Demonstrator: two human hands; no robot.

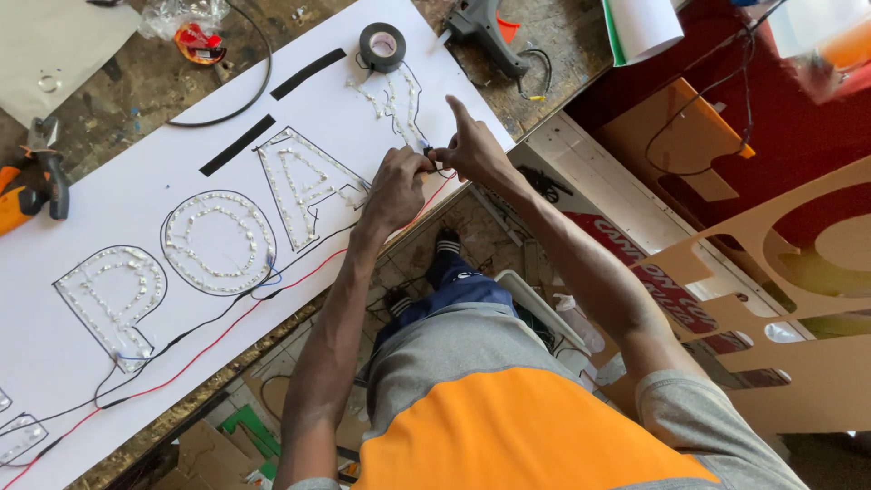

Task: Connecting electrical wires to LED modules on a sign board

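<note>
A long white sign board (109,200) lies on a worn workbench, with outlined letters filled with small clear light beads (220,238). Red and black wires (227,313) run along its near edge. My left hand (396,188) and my right hand (474,150) meet at the board's near edge beside the rightmost letter (396,102). Both pinch a thin black wire (439,167) between the fingertips. My right forefinger points up and away.
A roll of black tape (382,45) and two black tape strips (238,144) rest on the board. A glue gun (485,29) lies at the back, pliers (47,172) at the left. Brown cut-out letter panels (798,272) lean on the right.
</note>
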